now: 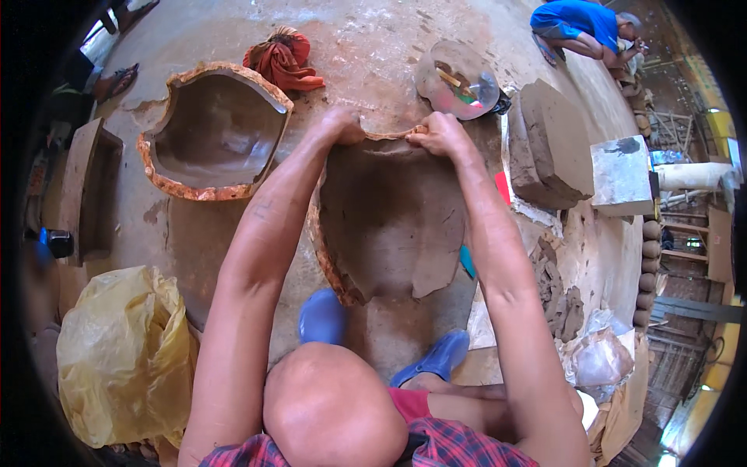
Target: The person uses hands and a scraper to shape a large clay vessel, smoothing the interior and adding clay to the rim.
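Observation:
A large, hollow mould half [315, 241] with a rough orange-brown edge lies between my feet, lined with smooth dark grey clay [389, 210]. My left hand [342, 126] is closed at the left end of its far rim, fingers partly hidden. Opposite it, my right hand [442, 135] pinches the same rim with curled fingers. Between the two hands the rim dips in a shallow curve. At the near end, the clay sheet has an uneven, torn-looking edge. To the left sits a second clay-lined mould half [216, 187], touched by neither hand.
Nearby are a red cloth [284, 58], a clear tub [459, 82], a big clay block [548, 144] and a pale block [621, 175]. A yellowish plastic bag [124, 350] stands near left, a wooden trough [89, 187] farther left. Another person in blue [580, 27] crouches far right.

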`<control>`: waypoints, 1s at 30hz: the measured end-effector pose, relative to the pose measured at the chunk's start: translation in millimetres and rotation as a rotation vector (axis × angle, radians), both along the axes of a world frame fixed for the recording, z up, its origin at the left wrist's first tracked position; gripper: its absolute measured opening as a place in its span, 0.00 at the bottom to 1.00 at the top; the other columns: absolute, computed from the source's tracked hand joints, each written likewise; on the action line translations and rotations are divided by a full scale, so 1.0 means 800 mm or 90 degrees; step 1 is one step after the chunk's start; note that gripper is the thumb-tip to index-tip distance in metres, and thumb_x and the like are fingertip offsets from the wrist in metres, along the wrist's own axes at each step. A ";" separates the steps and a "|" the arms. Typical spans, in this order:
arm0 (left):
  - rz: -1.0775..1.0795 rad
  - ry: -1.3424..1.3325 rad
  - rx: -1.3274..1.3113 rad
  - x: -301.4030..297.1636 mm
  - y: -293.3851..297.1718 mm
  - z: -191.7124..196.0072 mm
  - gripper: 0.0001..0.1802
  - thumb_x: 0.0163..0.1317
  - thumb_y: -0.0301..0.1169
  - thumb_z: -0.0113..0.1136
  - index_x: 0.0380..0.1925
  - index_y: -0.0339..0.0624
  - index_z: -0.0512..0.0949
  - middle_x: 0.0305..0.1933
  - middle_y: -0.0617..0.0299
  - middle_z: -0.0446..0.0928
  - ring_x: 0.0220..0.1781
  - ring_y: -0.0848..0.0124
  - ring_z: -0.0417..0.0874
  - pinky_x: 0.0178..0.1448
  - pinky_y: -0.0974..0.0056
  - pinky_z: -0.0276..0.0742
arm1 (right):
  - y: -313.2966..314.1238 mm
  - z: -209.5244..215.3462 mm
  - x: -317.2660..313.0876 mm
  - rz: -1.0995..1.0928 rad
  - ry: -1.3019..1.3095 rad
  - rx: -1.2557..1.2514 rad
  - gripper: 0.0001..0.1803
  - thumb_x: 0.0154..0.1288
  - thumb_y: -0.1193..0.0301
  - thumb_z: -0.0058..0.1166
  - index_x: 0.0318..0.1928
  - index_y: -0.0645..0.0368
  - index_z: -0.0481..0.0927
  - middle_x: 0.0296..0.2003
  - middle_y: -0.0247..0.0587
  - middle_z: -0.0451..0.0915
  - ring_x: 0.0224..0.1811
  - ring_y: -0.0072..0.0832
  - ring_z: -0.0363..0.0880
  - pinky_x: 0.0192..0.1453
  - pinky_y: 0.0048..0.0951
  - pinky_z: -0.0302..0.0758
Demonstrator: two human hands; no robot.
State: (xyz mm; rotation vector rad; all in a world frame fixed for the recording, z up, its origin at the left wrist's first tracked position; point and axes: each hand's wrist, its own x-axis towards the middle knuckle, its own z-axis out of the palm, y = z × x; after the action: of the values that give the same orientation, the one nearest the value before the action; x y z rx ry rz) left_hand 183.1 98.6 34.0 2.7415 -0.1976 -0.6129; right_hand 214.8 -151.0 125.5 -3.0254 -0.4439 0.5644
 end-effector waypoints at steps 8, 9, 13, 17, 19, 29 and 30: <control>0.046 -0.025 -0.065 -0.004 -0.025 0.035 0.22 0.62 0.44 0.67 0.47 0.40 0.91 0.53 0.44 0.88 0.56 0.48 0.90 0.62 0.49 0.85 | -0.185 -0.012 -0.064 -0.339 -0.079 0.620 0.29 0.78 0.50 0.64 0.64 0.62 0.84 0.49 0.37 0.89 0.46 0.21 0.88 0.49 0.25 0.84; 0.016 -0.025 -0.056 0.006 -0.027 0.029 0.23 0.63 0.46 0.68 0.48 0.41 0.91 0.53 0.44 0.88 0.55 0.48 0.90 0.61 0.49 0.85 | -0.223 -0.019 -0.087 -0.346 -0.121 0.602 0.35 0.76 0.46 0.64 0.66 0.65 0.82 0.48 0.42 0.91 0.48 0.21 0.89 0.51 0.25 0.85; -0.031 0.002 -0.119 -0.008 0.002 -0.023 0.20 0.68 0.45 0.67 0.47 0.39 0.91 0.41 0.55 0.89 0.41 0.62 0.89 0.49 0.54 0.84 | -0.290 -0.011 -0.205 -0.392 -0.298 0.244 0.24 0.69 0.58 0.69 0.57 0.62 0.89 0.55 0.53 0.89 0.59 0.48 0.89 0.67 0.48 0.81; 0.066 0.061 -0.310 -0.005 0.054 -0.006 0.17 0.66 0.37 0.64 0.40 0.33 0.89 0.30 0.63 0.87 0.32 0.75 0.84 0.40 0.60 0.79 | -0.421 0.010 -0.266 -0.406 -0.691 -0.042 0.22 0.65 0.59 0.71 0.52 0.62 0.89 0.66 0.51 0.81 0.72 0.50 0.73 0.79 0.51 0.66; 0.062 0.064 -0.320 -0.015 0.000 0.015 0.16 0.66 0.35 0.62 0.39 0.31 0.87 0.30 0.65 0.86 0.32 0.76 0.83 0.40 0.61 0.77 | -0.511 0.054 -0.337 -0.531 -0.738 -0.183 0.33 0.65 0.52 0.71 0.61 0.64 0.84 0.72 0.53 0.75 0.76 0.52 0.68 0.81 0.55 0.61; 0.055 -0.065 -0.283 -0.041 0.032 -0.019 0.22 0.66 0.35 0.62 0.50 0.24 0.86 0.39 0.56 0.88 0.42 0.70 0.85 0.51 0.59 0.78 | -0.560 -0.023 -0.440 -0.620 -0.702 -0.293 0.46 0.68 0.49 0.69 0.75 0.66 0.68 0.73 0.59 0.69 0.71 0.58 0.71 0.74 0.54 0.72; 0.082 -0.045 -0.289 -0.049 0.030 -0.011 0.24 0.66 0.35 0.62 0.54 0.24 0.84 0.42 0.54 0.89 0.45 0.68 0.85 0.54 0.59 0.78 | -0.563 -0.030 -0.445 -0.610 -0.723 -0.301 0.42 0.68 0.53 0.70 0.72 0.66 0.71 0.70 0.59 0.71 0.67 0.58 0.74 0.70 0.53 0.76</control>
State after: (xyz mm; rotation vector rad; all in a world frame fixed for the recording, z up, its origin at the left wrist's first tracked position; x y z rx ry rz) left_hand 143.9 122.7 24.9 2.3158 -0.1522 -0.3795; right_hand -141.2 -601.4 101.4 -3.0525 1.2542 -1.2400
